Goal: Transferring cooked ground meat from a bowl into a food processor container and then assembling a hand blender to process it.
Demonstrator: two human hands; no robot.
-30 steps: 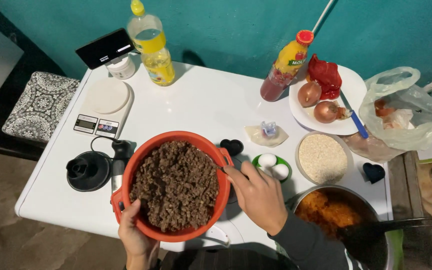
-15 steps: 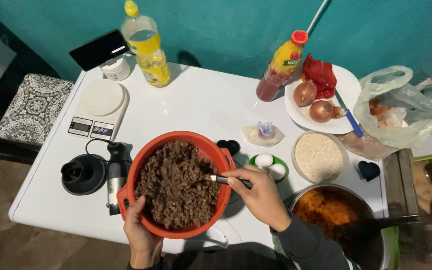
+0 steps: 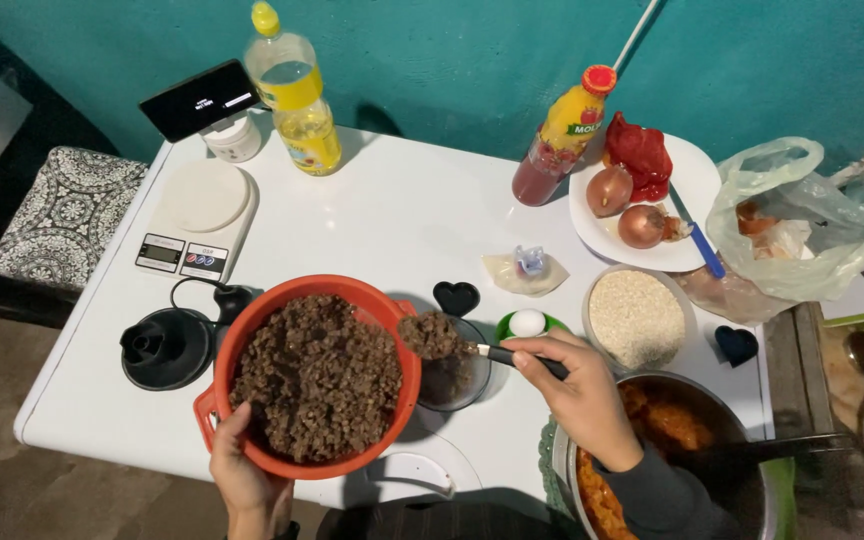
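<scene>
An orange bowl full of brown minced meat stands at the table's near edge. My left hand grips its near rim. My right hand holds a spoon by its black handle, with a heap of the mince on it. The loaded spoon hovers just past the bowl's right rim, over a small glass bowl. A metal pot with orange sauce sits under my right wrist.
A white bowl of rice, a green egg cup with an egg, a plate with onions and red peppers, a sauce bottle, an oil bottle, a kitchen scale, a black blender lid, a plastic bag.
My right hand has dug the spoon into the mince, lifted a heap out and carried it right, past the bowl's rim. My left hand stays on the bowl.
</scene>
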